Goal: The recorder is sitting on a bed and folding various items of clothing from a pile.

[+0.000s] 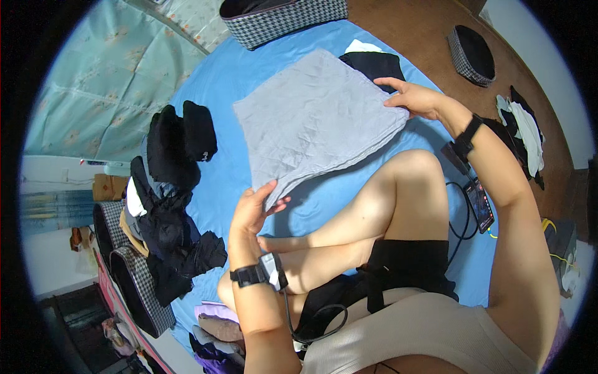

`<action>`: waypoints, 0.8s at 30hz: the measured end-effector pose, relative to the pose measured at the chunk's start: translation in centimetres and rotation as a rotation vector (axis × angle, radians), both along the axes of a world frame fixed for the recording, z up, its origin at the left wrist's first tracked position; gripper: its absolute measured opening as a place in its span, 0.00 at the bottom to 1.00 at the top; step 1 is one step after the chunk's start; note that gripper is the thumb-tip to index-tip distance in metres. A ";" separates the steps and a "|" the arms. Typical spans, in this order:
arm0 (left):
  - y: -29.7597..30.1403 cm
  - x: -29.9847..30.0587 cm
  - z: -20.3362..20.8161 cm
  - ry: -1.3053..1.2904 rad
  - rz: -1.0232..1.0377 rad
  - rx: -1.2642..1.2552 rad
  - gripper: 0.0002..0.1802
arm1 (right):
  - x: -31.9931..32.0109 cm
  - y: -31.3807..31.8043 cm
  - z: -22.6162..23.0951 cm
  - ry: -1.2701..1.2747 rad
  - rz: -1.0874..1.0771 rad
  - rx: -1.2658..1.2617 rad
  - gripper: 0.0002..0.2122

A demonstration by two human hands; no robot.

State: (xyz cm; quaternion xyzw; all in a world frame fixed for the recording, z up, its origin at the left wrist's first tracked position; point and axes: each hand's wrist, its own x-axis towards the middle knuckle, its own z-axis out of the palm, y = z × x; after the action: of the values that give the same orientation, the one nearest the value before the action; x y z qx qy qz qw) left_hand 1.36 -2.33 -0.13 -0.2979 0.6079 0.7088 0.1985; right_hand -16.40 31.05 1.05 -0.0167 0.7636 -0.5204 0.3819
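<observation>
- My left hand (252, 209) is closed on the near corner of the folded grey cloth (314, 118); my right hand (414, 96) lies on its far edge, fingers mostly straight, thumb side hidden, so I cannot tell if it truly grips.
- The cloth hangs just over the blue sheet (218, 81); I judge the layers could slide apart if that far edge slips.
- The black clothes pile (171, 187) lies near; a swing left could snag it.

A blue sheet (212, 87) bears a grey folded cloth (314, 118), dark clothes pile (171, 206) and phone (481, 204).
</observation>
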 end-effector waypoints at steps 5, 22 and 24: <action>-0.6 5.5 3.5 -0.027 0.045 0.046 0.15 | 5.0 1.2 2.4 -0.159 0.013 -0.227 0.17; -4.8 -2.9 -2.1 0.097 0.424 0.675 0.16 | -1.9 -4.7 -4.1 -0.386 -0.323 -0.320 0.12; -4.3 -4.3 -3.4 0.160 0.585 0.490 0.19 | -2.8 -4.9 -5.6 -0.385 -0.386 -0.266 0.14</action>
State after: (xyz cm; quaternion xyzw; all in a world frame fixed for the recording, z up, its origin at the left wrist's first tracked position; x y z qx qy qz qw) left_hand -2.91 -6.64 -3.56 -0.3461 0.3235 0.8806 0.0052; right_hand -19.24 26.10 -4.59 0.1781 0.5913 -0.6723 0.4082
